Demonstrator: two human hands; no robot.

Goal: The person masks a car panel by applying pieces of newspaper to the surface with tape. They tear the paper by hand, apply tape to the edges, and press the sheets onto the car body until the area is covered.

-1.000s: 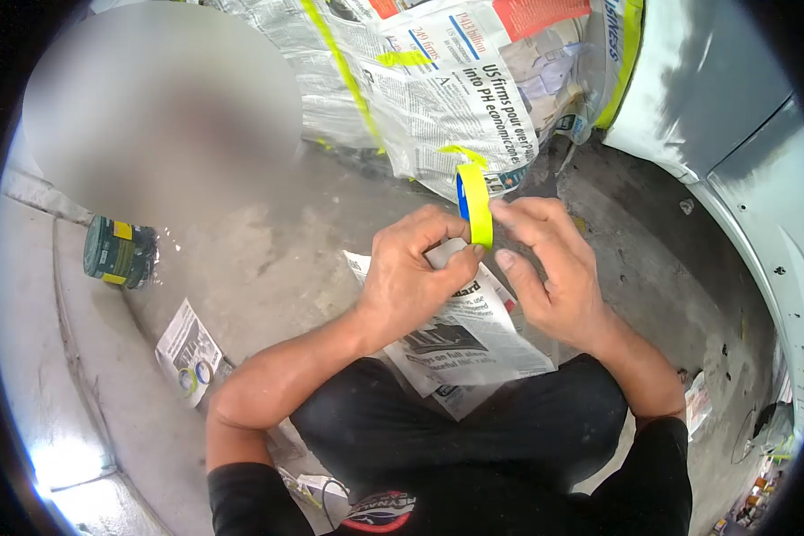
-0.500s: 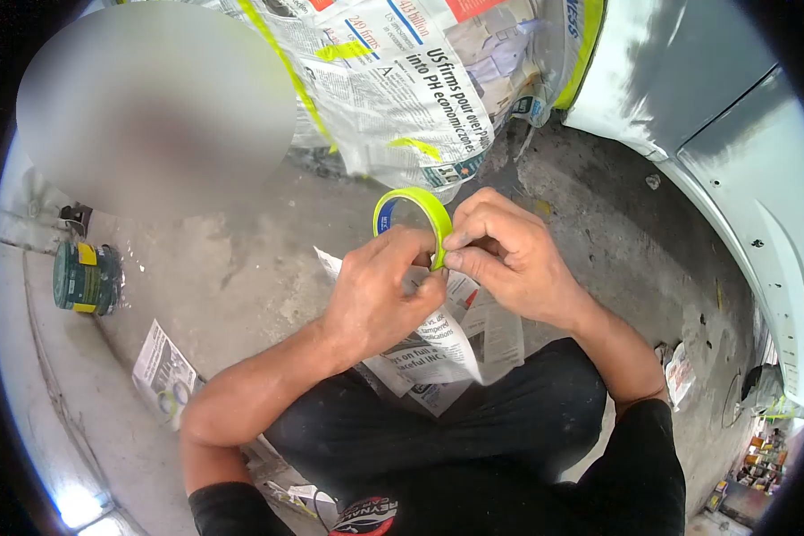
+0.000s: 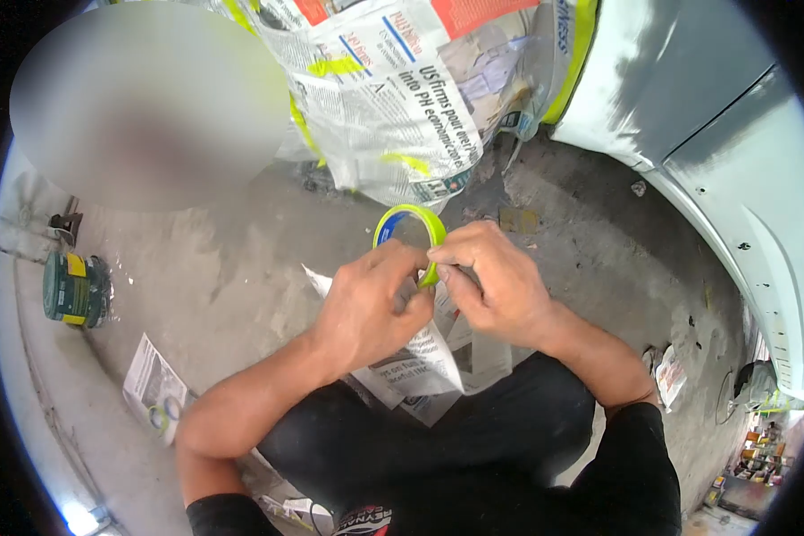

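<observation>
A roll of yellow-green tape [image 3: 406,214] stands upright between my hands. My left hand [image 3: 375,295] is closed on the roll's lower edge, its fingers partly inside the ring. At the roll's right side, my right hand [image 3: 496,281] pinches with thumb and index finger at the tape's edge; a tape end between them is too small to make out. A folded sheet of newspaper [image 3: 415,366] hangs below my left hand, over my lap.
Newspaper held with yellow-green tape covers a large object [image 3: 375,98] ahead. A grey and white car body [image 3: 724,179] curves along the right. At the left are a green container [image 3: 76,288] and a paper sheet [image 3: 156,380] with tape rolls. A blurred patch hides the upper left.
The view has shifted slightly. My right thumb and index finger have moved a little up along the roll's edge, and the roll has turned slightly.
</observation>
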